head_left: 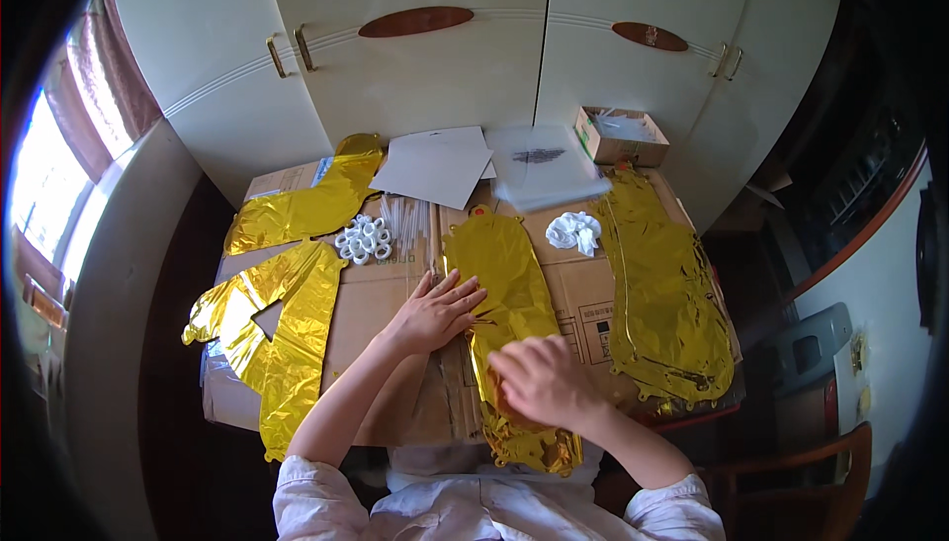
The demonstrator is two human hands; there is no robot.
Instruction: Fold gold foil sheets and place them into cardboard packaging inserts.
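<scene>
The person's left hand [435,312] lies flat, palm down, fingers spread, on the flattened cardboard [381,294] that covers the table, its fingertips touching the left edge of a deflated gold foil balloon [506,289]; it grips nothing. The right hand [541,381] rests palm down on the lower part of the same balloon, fingers loosely curled against the foil; whether it pinches the foil cannot be told from this view. The balloon lies lengthwise at the middle of the cardboard, its near end hanging over the table's front edge. A stack of similar gold foil balloons [664,304] lies just to the right, along the right edge. Two more gold foil balloons lie to the left: a letter-shaped one [282,328] at the left edge and another [306,207] further back. Between them sit a cluster of white plastic rings [364,239] and a bundle of clear straws [405,225]. White card sheets [435,165], a clear plastic bag [544,167], a crumpled white ribbon [575,230] and a small open cardboard box [621,135] lie toward the back, before cream wardrobe doors [415,56].
</scene>
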